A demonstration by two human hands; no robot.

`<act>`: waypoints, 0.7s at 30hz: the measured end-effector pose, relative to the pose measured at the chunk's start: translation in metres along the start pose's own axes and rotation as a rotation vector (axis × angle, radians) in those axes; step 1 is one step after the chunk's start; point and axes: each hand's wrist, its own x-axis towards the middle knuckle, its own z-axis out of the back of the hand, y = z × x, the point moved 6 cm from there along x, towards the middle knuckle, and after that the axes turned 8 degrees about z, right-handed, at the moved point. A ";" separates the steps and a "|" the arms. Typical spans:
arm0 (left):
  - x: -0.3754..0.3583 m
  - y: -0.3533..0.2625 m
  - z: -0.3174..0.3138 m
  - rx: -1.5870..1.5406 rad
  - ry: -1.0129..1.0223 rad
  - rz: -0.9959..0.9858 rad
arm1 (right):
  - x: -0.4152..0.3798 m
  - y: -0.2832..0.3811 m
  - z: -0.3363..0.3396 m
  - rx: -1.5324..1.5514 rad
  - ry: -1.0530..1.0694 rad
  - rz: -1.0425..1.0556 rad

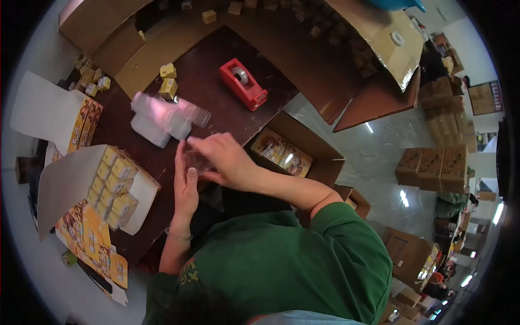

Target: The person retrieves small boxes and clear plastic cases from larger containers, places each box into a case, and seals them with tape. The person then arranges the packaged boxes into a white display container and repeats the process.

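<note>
Close to my body at the table edge, my left hand [186,189] holds a clear plastic piece [196,161], its fingers straight along one side and its thumb on the near side. My right hand [225,160] is closed at the other side of the piece, fingertips pinched together near its top. The plastic's exact shape is hard to make out. Just beyond my hands lies a pile of clear plastic pieces [162,120], shining pinkish white. Two small yellow boxes [168,88] stand behind that pile. A red tape dispenser [243,84] with a roll sits farther right.
At left, an open display box [142,181] holds several small yellow boxes [115,187]. Flattened printed cartons [92,244] lie below it. An open carton [325,154] with printed boxes stands right of the table. Large cardboard [374,105] borders the far right.
</note>
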 end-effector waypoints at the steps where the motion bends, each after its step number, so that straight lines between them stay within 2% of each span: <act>1: 0.010 0.011 -0.001 0.074 -0.001 -0.043 | 0.000 0.001 -0.014 -0.087 0.052 0.095; 2: 0.019 0.023 -0.003 -0.064 0.025 -0.018 | 0.003 -0.004 -0.015 -0.013 0.091 0.124; 3: 0.023 0.035 0.000 -0.227 0.029 0.098 | 0.008 -0.010 -0.014 0.060 0.128 0.157; 5: 0.027 0.037 -0.003 -0.544 0.040 0.344 | 0.035 -0.051 0.036 0.057 0.065 0.193; 7: 0.025 0.040 0.001 -0.683 0.092 0.430 | 0.055 -0.143 0.109 -0.142 -0.210 -0.046; 9: 0.022 0.043 0.006 -0.768 0.095 0.488 | 0.045 -0.252 0.191 -0.465 -0.368 -0.325; 12: 0.018 0.065 0.018 -0.776 0.054 0.567 | 0.000 -0.384 0.289 -0.803 -0.366 -0.746; 15: 0.021 0.065 0.010 -0.768 0.081 0.593 | -0.035 -0.449 0.319 -0.736 -0.272 -1.007; 18: 0.032 0.057 -0.006 -0.731 0.174 0.593 | -0.041 -0.472 0.313 -0.565 -0.291 -0.988; 21: 0.041 0.045 -0.010 -0.677 0.234 0.573 | -0.005 -0.425 0.266 -0.328 -0.363 -0.585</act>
